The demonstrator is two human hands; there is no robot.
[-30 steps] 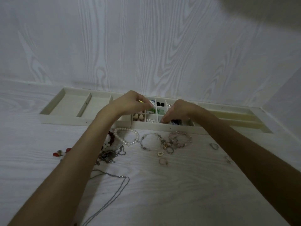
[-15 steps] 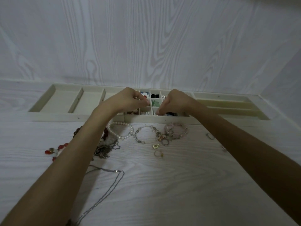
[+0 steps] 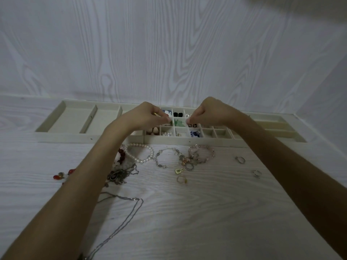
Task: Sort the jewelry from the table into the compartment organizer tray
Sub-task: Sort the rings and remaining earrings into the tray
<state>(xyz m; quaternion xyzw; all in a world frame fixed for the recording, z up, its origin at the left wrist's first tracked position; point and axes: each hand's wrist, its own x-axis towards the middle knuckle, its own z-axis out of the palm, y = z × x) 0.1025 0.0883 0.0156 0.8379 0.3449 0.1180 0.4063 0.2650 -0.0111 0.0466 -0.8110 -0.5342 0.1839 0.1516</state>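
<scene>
**Both hands poised over the small compartments**

The pale wood-grain counter point(image 3: 187, 212) runs up to a wall of the same finish. Along its far edge lies the cream compartment organizer tray point(image 3: 78, 136), with long sections at either end and a grid of small cells in the middle. Several cells already hold pieces: green point(image 3: 177, 122), black point(image 3: 178, 114), blue-and-white point(image 3: 194, 133).

The left hand point(image 3: 144, 117) and right hand point(image 3: 210, 112) hover over that grid, each with fingertips curled into a tight grip. A thin gold sliver shows at the left fingers; what the right hand pinches, if anything, is too small to tell.

Loose on the counter just before the tray lie a pearl bracelet point(image 3: 142, 153), a pink beaded bracelet point(image 3: 203, 153), a silver chain necklace point(image 3: 122, 222), red beads point(image 3: 63, 174), and a gold ring point(image 3: 181, 179).
</scene>
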